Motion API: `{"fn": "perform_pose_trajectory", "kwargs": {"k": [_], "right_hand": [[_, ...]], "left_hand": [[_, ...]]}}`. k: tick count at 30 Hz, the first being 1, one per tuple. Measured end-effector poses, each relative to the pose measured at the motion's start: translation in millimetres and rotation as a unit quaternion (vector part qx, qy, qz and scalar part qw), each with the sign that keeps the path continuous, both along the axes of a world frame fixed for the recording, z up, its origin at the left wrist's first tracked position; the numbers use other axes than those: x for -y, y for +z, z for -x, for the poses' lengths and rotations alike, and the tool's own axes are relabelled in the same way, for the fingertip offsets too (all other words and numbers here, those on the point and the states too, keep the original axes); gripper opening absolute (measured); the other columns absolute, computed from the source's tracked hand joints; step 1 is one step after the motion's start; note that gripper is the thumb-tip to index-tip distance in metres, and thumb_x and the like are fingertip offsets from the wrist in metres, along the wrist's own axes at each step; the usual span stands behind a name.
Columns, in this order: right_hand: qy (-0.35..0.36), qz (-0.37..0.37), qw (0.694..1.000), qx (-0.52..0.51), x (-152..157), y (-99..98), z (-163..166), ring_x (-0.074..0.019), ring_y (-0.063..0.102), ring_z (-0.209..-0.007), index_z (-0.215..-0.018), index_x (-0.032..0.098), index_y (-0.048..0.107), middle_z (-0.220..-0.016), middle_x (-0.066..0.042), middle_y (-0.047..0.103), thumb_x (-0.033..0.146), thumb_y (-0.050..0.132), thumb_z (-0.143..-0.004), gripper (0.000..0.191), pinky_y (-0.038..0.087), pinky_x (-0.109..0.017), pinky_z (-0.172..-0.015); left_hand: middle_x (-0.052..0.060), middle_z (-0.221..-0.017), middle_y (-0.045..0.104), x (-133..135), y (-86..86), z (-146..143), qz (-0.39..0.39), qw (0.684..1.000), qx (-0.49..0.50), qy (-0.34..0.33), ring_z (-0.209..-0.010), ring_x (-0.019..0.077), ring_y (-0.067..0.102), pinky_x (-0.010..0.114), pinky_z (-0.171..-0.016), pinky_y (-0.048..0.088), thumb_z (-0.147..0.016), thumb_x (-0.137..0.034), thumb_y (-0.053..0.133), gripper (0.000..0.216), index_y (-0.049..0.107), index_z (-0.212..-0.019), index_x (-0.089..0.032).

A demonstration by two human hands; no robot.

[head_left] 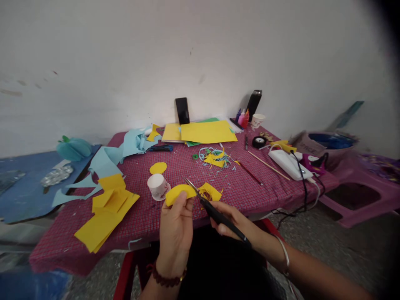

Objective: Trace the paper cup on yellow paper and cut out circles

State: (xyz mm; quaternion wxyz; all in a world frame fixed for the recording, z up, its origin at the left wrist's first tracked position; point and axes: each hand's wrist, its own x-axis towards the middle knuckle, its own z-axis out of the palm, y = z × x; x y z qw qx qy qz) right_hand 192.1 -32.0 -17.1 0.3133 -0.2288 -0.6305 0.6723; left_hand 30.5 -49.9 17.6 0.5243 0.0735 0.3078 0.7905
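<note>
My left hand [175, 227] pinches a folded yellow paper piece [178, 193] and holds it above the table's near edge. My right hand [233, 221] grips black scissors [215, 214], whose blades point up and left at the yellow piece. Cut yellow scraps [210, 191] lie just behind the blades. A small paper cup [158, 186] lies tipped on the red checked cloth [137, 216] to the left of the piece, with a yellow paper circle [158, 168] behind it.
Yellow sheets [104, 212] and light blue offcuts [106, 160] lie at left. More yellow sheets [208, 131], a phone [182, 110], a black flask [253, 104] and paint bottles stand at the back. A glue gun [283, 146], power strip [289, 163] and tape roll [259, 141] lie at right. A purple stool [359, 196] stands beside the table.
</note>
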Motion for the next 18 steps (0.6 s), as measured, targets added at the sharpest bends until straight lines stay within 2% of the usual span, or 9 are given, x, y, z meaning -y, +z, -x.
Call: {"fn": "perform_pose_trajectory", "kwargs": {"k": [3,6,11,18], "right_hand": [[0.001,0.007,1.0,0.002,-0.2,1.8,0.9,-0.0117,0.045,-0.069,-0.117,0.018,0.054,-0.082,-0.001,0.05,0.055,0.069,-0.076,0.057,0.038,-0.025,-0.061],[-0.02,0.006,1.0,0.005,-0.8,-0.9,1.6,-0.0119,0.044,-0.069,-0.126,0.019,0.052,-0.085,-0.001,0.051,0.053,0.072,-0.075,0.064,0.037,-0.025,-0.06],[-0.023,0.011,1.0,0.014,-1.1,-4.0,0.9,-0.0086,0.039,-0.058,-0.125,0.019,0.054,-0.073,0.002,0.048,0.05,0.071,-0.077,0.06,0.032,-0.022,-0.052],[-0.035,0.005,0.999,0.025,-0.4,-1.2,0.9,-0.0081,0.038,-0.057,-0.121,0.018,0.058,-0.07,0.003,0.047,0.05,0.071,-0.076,0.057,0.032,-0.021,-0.05]], "left_hand": [[-0.003,-0.08,0.071,-0.6,-0.5,-0.9,-0.004,1.0,-0.011,0.001,-0.075,0.0101,0.066,0.024,-0.076,0.052,-0.066,-0.007,0.076,0.02,0.068,-0.079,-0.018],[-0.003,-0.08,0.071,-1.2,-1.7,-0.9,-0.004,1.0,-0.012,0.008,-0.076,0.01,0.066,0.024,-0.078,0.052,-0.066,-0.006,0.075,0.021,0.068,-0.082,-0.019],[-0.004,-0.078,0.07,-1.9,-1.3,-0.6,-0.014,1.0,-0.016,0.005,-0.076,0.0097,0.066,0.024,-0.078,0.052,-0.067,-0.006,0.075,0.018,0.067,-0.076,-0.019],[-0.004,-0.078,0.07,-1.7,0.5,-0.7,-0.007,1.0,-0.014,0.008,-0.075,0.0095,0.066,0.024,-0.077,0.051,-0.066,-0.006,0.075,0.017,0.067,-0.076,-0.018]]}}
